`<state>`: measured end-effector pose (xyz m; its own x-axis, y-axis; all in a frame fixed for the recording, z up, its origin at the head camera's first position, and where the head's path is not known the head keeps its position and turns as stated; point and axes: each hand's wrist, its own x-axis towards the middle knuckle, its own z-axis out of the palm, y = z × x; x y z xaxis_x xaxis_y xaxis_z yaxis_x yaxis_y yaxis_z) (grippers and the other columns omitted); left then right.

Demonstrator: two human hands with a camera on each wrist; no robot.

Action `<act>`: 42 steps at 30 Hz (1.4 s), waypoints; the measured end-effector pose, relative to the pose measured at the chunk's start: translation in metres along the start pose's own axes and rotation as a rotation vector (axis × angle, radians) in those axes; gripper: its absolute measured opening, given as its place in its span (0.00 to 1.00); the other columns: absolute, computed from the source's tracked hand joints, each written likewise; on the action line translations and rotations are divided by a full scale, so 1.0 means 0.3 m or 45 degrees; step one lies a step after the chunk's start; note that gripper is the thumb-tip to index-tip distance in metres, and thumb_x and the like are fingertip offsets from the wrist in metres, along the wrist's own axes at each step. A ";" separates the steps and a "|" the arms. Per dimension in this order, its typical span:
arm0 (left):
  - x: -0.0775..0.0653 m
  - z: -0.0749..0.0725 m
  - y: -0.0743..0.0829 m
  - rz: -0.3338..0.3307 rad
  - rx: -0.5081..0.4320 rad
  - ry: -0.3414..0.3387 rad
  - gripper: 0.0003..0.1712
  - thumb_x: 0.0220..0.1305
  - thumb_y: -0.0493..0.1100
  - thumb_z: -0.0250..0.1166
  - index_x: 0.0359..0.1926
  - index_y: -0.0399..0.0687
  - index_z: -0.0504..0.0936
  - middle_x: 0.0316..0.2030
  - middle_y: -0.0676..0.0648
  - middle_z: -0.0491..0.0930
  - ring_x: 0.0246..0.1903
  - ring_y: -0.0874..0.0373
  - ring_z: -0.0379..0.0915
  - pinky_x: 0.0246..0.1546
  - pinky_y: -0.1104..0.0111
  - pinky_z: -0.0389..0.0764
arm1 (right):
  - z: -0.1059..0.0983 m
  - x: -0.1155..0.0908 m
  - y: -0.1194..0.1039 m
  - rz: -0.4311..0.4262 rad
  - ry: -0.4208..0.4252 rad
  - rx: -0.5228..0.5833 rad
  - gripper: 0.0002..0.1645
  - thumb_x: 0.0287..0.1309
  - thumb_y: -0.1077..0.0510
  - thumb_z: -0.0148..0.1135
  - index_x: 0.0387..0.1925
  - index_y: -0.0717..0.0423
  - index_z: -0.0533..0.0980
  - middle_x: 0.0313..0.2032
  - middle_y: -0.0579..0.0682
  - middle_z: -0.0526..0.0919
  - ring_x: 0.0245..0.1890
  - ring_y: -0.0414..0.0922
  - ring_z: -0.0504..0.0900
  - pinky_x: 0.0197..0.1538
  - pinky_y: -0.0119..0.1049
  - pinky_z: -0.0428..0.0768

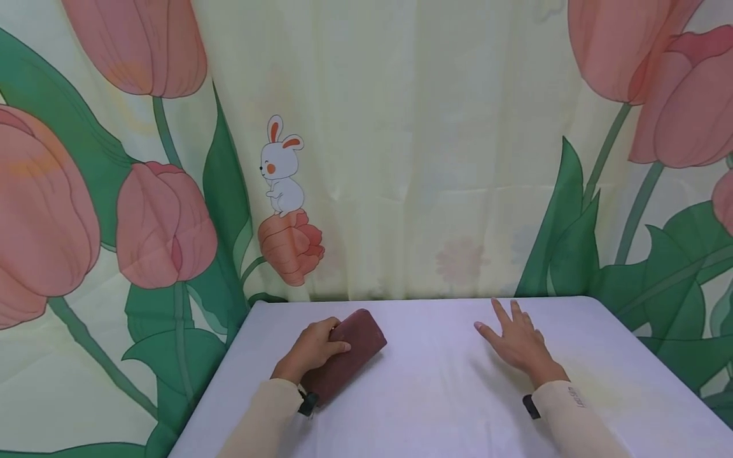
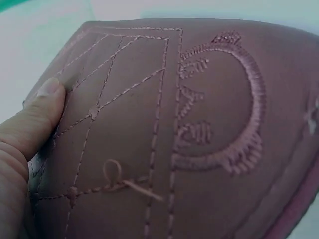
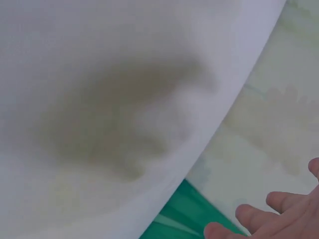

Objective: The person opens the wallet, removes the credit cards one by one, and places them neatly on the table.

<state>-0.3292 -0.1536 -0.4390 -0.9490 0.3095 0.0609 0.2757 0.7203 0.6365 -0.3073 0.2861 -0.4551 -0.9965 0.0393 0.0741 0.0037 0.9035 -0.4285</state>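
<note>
A dark red wallet (image 1: 350, 353), long and rectangular, is gripped by my left hand (image 1: 312, 348) over the left part of the table. My thumb lies across its face, while the other fingers are mostly hidden behind it. In the left wrist view the wallet (image 2: 134, 114) fills most of the picture, with stitched diagonal lines, an embroidered round motif and a loose thread loop. My right hand (image 1: 520, 340) hovers over the right part of the table with its fingers spread, holding nothing. Its fingertips (image 3: 249, 216) show at the lower right of the right wrist view.
The table (image 1: 435, 394) has a white cover, and the right hand casts a shadow on it. Behind its far edge hangs a cream curtain (image 1: 401, 159) printed with pink tulips, green leaves and a white rabbit.
</note>
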 end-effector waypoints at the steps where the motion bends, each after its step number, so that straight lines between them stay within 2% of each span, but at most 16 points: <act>1: 0.005 0.007 0.015 0.012 0.010 -0.014 0.17 0.64 0.45 0.76 0.50 0.47 0.81 0.35 0.52 0.82 0.32 0.57 0.78 0.33 0.61 0.78 | 0.004 0.002 -0.014 -0.016 -0.004 0.004 0.62 0.69 0.20 0.44 0.83 0.60 0.45 0.77 0.79 0.37 0.74 0.82 0.42 0.68 0.81 0.47; 4: 0.015 0.026 0.056 0.062 0.030 -0.050 0.17 0.64 0.46 0.76 0.49 0.49 0.81 0.34 0.53 0.82 0.32 0.58 0.77 0.34 0.61 0.78 | 0.014 0.006 -0.064 -0.067 -0.033 0.043 0.62 0.69 0.21 0.45 0.83 0.58 0.45 0.78 0.78 0.39 0.74 0.80 0.45 0.68 0.80 0.52; 9: 0.019 0.061 0.123 0.141 0.077 -0.116 0.17 0.62 0.46 0.77 0.49 0.51 0.82 0.33 0.56 0.82 0.32 0.60 0.78 0.36 0.62 0.79 | 0.028 0.002 -0.168 -0.155 -0.113 0.165 0.61 0.68 0.24 0.53 0.84 0.55 0.45 0.80 0.72 0.44 0.78 0.73 0.47 0.71 0.76 0.53; 14: 0.018 0.096 0.184 0.243 0.182 -0.157 0.19 0.60 0.47 0.78 0.50 0.53 0.83 0.32 0.58 0.81 0.31 0.64 0.77 0.36 0.65 0.78 | 0.039 -0.014 -0.258 -0.323 -0.134 0.232 0.58 0.64 0.35 0.67 0.83 0.53 0.52 0.80 0.63 0.56 0.79 0.65 0.54 0.74 0.68 0.57; 18: 0.016 0.116 0.226 0.313 0.252 -0.184 0.20 0.60 0.47 0.79 0.51 0.53 0.83 0.32 0.59 0.82 0.30 0.67 0.76 0.35 0.68 0.78 | 0.053 -0.026 -0.311 -0.437 -0.169 0.289 0.57 0.59 0.41 0.74 0.82 0.50 0.57 0.78 0.57 0.63 0.77 0.60 0.62 0.74 0.63 0.62; 22: 0.017 0.138 0.253 0.384 0.340 -0.197 0.20 0.60 0.48 0.79 0.51 0.54 0.83 0.33 0.60 0.83 0.30 0.68 0.75 0.36 0.70 0.77 | 0.065 -0.036 -0.345 -0.509 -0.240 0.360 0.57 0.55 0.43 0.77 0.81 0.49 0.60 0.74 0.55 0.69 0.67 0.59 0.76 0.67 0.59 0.73; 24: 0.019 0.150 0.262 0.421 0.381 -0.199 0.21 0.59 0.49 0.79 0.51 0.55 0.83 0.34 0.60 0.84 0.31 0.68 0.74 0.36 0.70 0.77 | 0.071 -0.041 -0.355 -0.544 -0.282 0.383 0.55 0.54 0.44 0.78 0.79 0.50 0.63 0.68 0.53 0.77 0.58 0.53 0.82 0.61 0.56 0.78; 26: 0.023 0.163 0.269 0.460 0.407 -0.202 0.21 0.60 0.50 0.79 0.52 0.55 0.83 0.35 0.60 0.84 0.32 0.68 0.74 0.36 0.70 0.76 | 0.075 -0.045 -0.363 -0.574 -0.328 0.399 0.51 0.54 0.45 0.79 0.76 0.52 0.67 0.59 0.50 0.83 0.50 0.46 0.84 0.55 0.49 0.81; 28: 0.024 0.174 0.277 0.492 0.417 -0.206 0.21 0.59 0.50 0.79 0.51 0.56 0.84 0.35 0.61 0.84 0.32 0.68 0.73 0.35 0.71 0.76 | 0.082 -0.049 -0.369 -0.594 -0.355 0.389 0.43 0.54 0.47 0.79 0.70 0.53 0.75 0.50 0.45 0.87 0.43 0.40 0.83 0.49 0.43 0.81; 31: 0.023 0.188 0.288 0.529 0.443 -0.209 0.19 0.58 0.50 0.80 0.47 0.56 0.83 0.32 0.62 0.83 0.30 0.68 0.72 0.33 0.73 0.74 | 0.089 -0.053 -0.374 -0.612 -0.387 0.381 0.26 0.54 0.52 0.80 0.55 0.51 0.84 0.39 0.40 0.88 0.36 0.39 0.82 0.40 0.38 0.81; 34: 0.020 0.197 0.292 0.498 0.437 -0.224 0.17 0.57 0.50 0.81 0.43 0.56 0.83 0.28 0.63 0.79 0.28 0.68 0.71 0.31 0.72 0.72 | 0.096 -0.055 -0.371 -0.621 -0.411 0.389 0.11 0.55 0.56 0.79 0.40 0.47 0.87 0.31 0.38 0.86 0.31 0.39 0.81 0.35 0.37 0.79; 36: 0.018 0.200 0.286 0.455 0.401 -0.239 0.17 0.57 0.50 0.81 0.42 0.57 0.83 0.27 0.63 0.78 0.28 0.68 0.71 0.31 0.72 0.72 | 0.097 -0.056 -0.365 -0.619 -0.424 0.406 0.07 0.55 0.57 0.79 0.36 0.47 0.87 0.28 0.37 0.85 0.30 0.39 0.79 0.33 0.36 0.78; 39: 0.017 0.195 0.265 0.356 0.236 -0.291 0.16 0.57 0.47 0.81 0.43 0.55 0.83 0.28 0.61 0.79 0.29 0.67 0.73 0.33 0.71 0.75 | 0.095 -0.057 -0.347 -0.606 -0.435 0.458 0.04 0.56 0.59 0.78 0.34 0.49 0.88 0.26 0.38 0.86 0.28 0.39 0.79 0.32 0.35 0.78; 42: 0.014 0.185 0.225 0.248 -0.003 -0.366 0.17 0.57 0.44 0.81 0.45 0.53 0.84 0.31 0.59 0.81 0.32 0.64 0.77 0.37 0.68 0.78 | 0.090 -0.061 -0.319 -0.577 -0.437 0.520 0.04 0.56 0.60 0.77 0.35 0.51 0.89 0.27 0.40 0.87 0.29 0.39 0.81 0.34 0.35 0.80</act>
<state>-0.3062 -0.0693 -0.4385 -0.7967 0.6031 -0.0376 0.4466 0.6295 0.6358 -0.2917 0.1873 -0.4396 -0.8627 -0.5014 0.0658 -0.3834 0.5636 -0.7316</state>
